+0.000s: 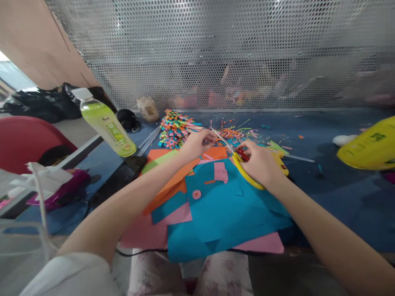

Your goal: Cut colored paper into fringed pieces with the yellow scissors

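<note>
My right hand [257,161] is closed on scissors [243,166] with yellow and red handles, their blades pointing up and left. Beside the blade tips, my left hand [200,143] has its fingers pinched together; whatever lies between them is too small to name. Below both hands lie blue sheets [222,205], orange sheets [173,174] and pink sheets [145,230]. A small pink piece [220,172] and a round pink piece [196,194] rest on the blue paper. Behind my left hand is a heap of colourful cut paper [174,129].
A green drink bottle [106,123] stands at the left, near a purple tissue box [61,189]. Paper scraps [234,133] lie before a perforated metal screen [216,53]. A yellow container [370,144] is at the right. A yellow tool [280,162] lies partly behind my right hand.
</note>
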`<state>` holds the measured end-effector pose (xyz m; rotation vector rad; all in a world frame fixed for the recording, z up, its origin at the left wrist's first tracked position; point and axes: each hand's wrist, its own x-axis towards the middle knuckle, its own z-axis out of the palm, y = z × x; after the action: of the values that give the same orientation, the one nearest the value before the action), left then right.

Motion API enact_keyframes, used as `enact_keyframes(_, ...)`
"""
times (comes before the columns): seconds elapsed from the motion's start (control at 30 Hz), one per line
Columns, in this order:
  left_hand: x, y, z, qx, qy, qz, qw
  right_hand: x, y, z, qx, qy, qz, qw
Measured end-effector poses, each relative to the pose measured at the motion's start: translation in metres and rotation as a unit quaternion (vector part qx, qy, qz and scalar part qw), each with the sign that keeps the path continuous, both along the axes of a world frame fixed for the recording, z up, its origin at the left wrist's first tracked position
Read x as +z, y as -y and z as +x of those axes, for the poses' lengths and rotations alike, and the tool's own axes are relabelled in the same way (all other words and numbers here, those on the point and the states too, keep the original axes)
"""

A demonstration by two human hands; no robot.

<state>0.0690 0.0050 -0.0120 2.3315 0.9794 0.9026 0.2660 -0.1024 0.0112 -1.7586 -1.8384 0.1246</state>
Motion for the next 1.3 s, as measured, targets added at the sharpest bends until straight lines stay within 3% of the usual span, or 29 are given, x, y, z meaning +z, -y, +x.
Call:
enact_keyframes(0.13, 0.0, -0.005, 0.004, -0.029, -0.092, 0.056, 0.994, -0.002, -0.002, 0.001, -0.003, 0.007, -0.015, 1.0)
enact_keyframes(0.3, -0.006, 0.035, -0.021, -0.023, -0.142, -0.008, 0.99, -0.003, -0.002, -0.001, 0.0, 0.006, -0.043, 0.999)
enact_keyframes(0.5, -0.008, 0.074, -0.038, -0.13, -0.197, -0.002, 0.972, -0.008, -0.002, -0.004, 0.01, -0.01, -0.067, 0.998)
enact_keyframes(0.67, -0.013, 0.075, -0.039, -0.136, -0.225, 0.065, 0.963, -0.013, -0.003, -0.006, 0.019, 0.003, -0.072, 0.997)
enact_keyframes(0.9, -0.013, 0.078, -0.045, -0.148, -0.257, 0.216, 0.93, -0.015, -0.003, -0.006, 0.02, 0.012, -0.078, 0.997)
enact_keyframes(1.07, -0.008, 0.079, -0.049, -0.172, -0.27, 0.199, 0.926, -0.014, -0.003, -0.006, 0.023, 0.015, -0.083, 0.996)
enact_keyframes(1.3, 0.006, 0.076, -0.074, -0.115, -0.214, 0.2, 0.949, -0.012, -0.003, -0.006, 0.016, 0.032, -0.076, 0.996)
